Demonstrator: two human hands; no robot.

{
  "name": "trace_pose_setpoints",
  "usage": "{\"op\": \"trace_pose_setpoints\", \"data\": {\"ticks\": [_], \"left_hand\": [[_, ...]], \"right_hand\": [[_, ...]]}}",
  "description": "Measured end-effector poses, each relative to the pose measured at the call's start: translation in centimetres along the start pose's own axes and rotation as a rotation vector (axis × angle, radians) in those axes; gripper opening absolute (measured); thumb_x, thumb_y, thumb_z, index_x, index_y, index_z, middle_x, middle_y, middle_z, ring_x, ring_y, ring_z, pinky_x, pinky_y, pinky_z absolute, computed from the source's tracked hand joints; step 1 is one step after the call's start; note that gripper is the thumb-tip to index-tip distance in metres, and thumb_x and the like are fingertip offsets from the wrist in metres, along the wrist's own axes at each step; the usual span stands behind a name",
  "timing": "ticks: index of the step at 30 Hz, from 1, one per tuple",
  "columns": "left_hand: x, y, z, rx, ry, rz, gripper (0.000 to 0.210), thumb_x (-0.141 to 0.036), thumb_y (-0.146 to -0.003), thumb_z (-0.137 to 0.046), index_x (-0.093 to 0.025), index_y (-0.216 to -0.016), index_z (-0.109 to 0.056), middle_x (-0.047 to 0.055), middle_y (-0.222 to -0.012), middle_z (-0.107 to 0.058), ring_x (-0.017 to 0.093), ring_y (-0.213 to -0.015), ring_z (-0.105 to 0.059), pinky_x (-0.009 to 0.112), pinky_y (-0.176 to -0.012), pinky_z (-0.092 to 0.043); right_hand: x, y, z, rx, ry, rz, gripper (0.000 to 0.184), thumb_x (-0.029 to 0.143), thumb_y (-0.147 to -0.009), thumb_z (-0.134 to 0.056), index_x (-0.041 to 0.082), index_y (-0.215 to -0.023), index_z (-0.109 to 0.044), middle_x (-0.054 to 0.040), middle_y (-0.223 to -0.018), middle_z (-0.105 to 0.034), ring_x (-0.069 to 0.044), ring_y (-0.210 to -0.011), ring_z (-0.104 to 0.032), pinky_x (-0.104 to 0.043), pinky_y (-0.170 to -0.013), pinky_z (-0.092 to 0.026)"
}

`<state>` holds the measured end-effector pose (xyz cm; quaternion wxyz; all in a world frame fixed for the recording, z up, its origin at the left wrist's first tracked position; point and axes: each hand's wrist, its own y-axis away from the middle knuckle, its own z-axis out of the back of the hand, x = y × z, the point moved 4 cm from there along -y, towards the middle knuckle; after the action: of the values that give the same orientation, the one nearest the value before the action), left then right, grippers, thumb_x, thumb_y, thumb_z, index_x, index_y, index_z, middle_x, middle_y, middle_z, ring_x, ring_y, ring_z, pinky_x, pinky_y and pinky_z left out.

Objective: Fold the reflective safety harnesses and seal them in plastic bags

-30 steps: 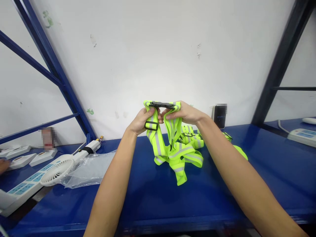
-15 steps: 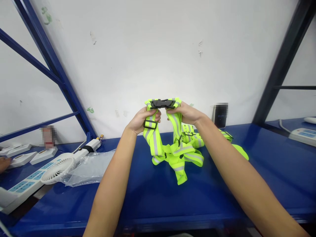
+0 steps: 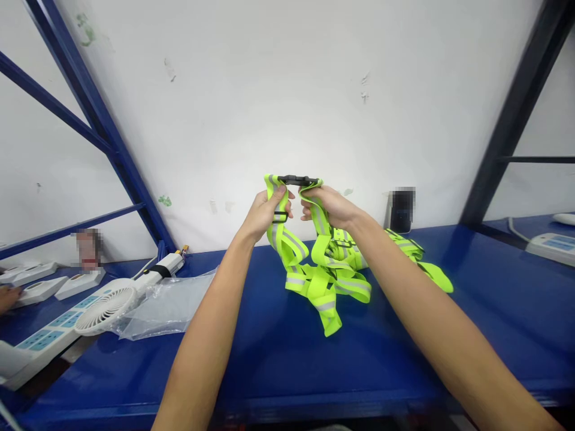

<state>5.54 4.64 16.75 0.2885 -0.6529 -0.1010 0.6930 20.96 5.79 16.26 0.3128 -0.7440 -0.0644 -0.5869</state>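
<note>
Both of my hands hold up straps of a yellow-green reflective vest (image 3: 321,293) made of bands with grey stripes. My left hand (image 3: 266,209) grips the left strap, its thumb pressed on the band, just above a black slider (image 3: 280,216). The strap on the other side is pinched in my right hand (image 3: 335,203). Between them, at the top, a black buckle (image 3: 297,179) joins the two straps. The lower bands hang down and lie in a tangled heap on the blue table (image 3: 278,365). My right forearm hides part of the heap.
To the left are a white handheld fan (image 3: 108,306), a clear plastic bag (image 3: 166,306) and a long power strip (image 3: 49,335). A phone (image 3: 401,212) leans on the wall at the back right. Another person's hand (image 3: 8,297) shows at the left edge.
The buckle has risen slightly and tipped, so less of its face shows. My left hand has moved a little right and up. The left strap now hangs in a looser, twisted curve.
</note>
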Motion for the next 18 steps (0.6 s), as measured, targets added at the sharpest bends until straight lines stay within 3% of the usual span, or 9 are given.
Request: {"op": "trace_pose_setpoints", "data": {"ticks": [4,7,10,14,18], "left_hand": [[0.2,0.1,-0.2,0.056,0.086,0.017,0.050,-0.057,-0.083,-0.066,-0.017,-0.111,-0.057,0.002,-0.073,-0.065,0.018,-0.065,-0.068,0.028,-0.061,-0.051],[0.1,0.2,-0.1,0.051,0.154,0.004,0.054,-0.047,-0.083,-0.071,-0.025,-0.126,-0.048,-0.001,-0.073,-0.065,0.018,-0.060,-0.068,0.030,-0.062,-0.052],[-0.1,0.1,0.1,0.040,0.144,-0.013,0.046,-0.045,-0.081,-0.074,-0.027,-0.117,-0.051,0.000,-0.077,-0.065,0.016,-0.060,-0.067,0.027,-0.060,-0.052],[-0.4,-0.1,0.1,-0.004,0.170,-0.085,0.037,-0.042,-0.079,-0.076,-0.025,-0.103,-0.053,0.001,-0.093,-0.066,0.016,-0.078,-0.069,0.029,-0.070,-0.055],[-0.3,-0.2,0.3,-0.078,0.174,-0.110,0.032,-0.040,-0.081,-0.075,-0.024,-0.098,-0.054,0.000,-0.093,-0.063,0.016,-0.084,-0.066,0.031,-0.075,-0.055]], "right_hand": [[0.1,0.1,-0.2,0.089,-0.006,0.030,0.015,0.026,-0.077,-0.072,0.019,-0.080,-0.059,-0.0011,-0.076,-0.056,-0.015,-0.071,-0.055,-0.036,-0.075,-0.052],[0.4,0.1,0.0,0.078,0.058,0.069,0.020,0.033,-0.077,-0.073,0.020,-0.087,-0.062,-0.0033,-0.083,-0.063,-0.019,-0.077,-0.059,-0.039,-0.080,-0.051],[0.7,-0.2,0.4,-0.030,0.147,0.176,0.025,0.037,-0.076,-0.073,0.020,-0.093,-0.064,-0.0049,-0.094,-0.066,-0.020,-0.087,-0.061,-0.039,-0.086,-0.049],[1.8,-0.2,0.7,-0.219,0.312,0.442,0.026,0.034,-0.075,-0.074,0.021,-0.096,-0.064,-0.0032,-0.101,-0.066,-0.021,-0.099,-0.058,-0.037,-0.094,-0.044],[2.7,0.2,0.3,-0.195,0.463,0.468,0.020,0.036,-0.078,-0.070,0.020,-0.088,-0.065,-0.0020,-0.089,-0.065,-0.020,-0.090,-0.057,-0.038,-0.088,-0.043]]}}
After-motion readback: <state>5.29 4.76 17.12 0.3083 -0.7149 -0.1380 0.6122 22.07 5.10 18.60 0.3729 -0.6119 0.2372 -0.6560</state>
